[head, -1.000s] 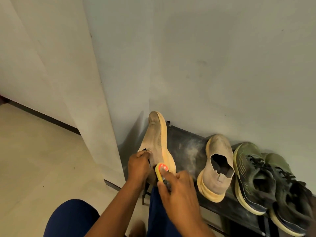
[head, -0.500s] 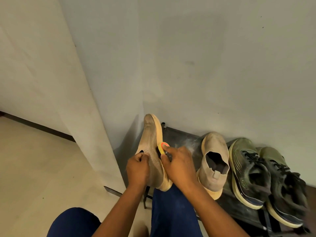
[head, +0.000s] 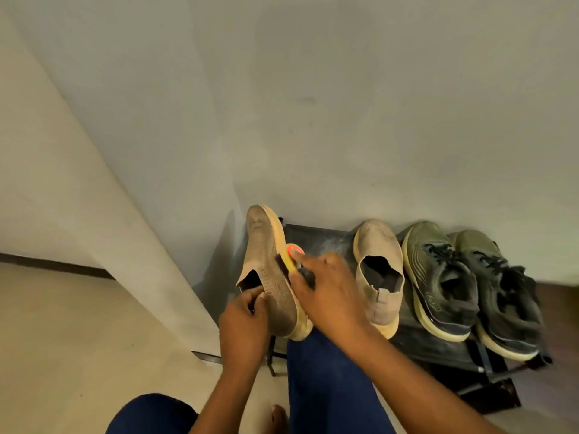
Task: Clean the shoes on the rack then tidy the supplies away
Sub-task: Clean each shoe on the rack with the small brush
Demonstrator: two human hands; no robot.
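While the left hand pinches the collar of the beige knit shoe and holds it tilted on its side at the left end of the rack, the right hand curls its grip round a yellow brush pressed against the shoe's flank near the sole. That two-finger pinch on soft fabric looks like the weak point: a hard stroke could twist the shoe out of it and drop it off the rack's end onto the floor. Its heel appears to rest by the person's knee, which helps little. A sweeping elbow might also nudge the second beige shoe, just beside the working hand, or crowd the green trainers beyond it. Dust knocked loose would likely settle on the already dusty rack top, so it may need wiping too.
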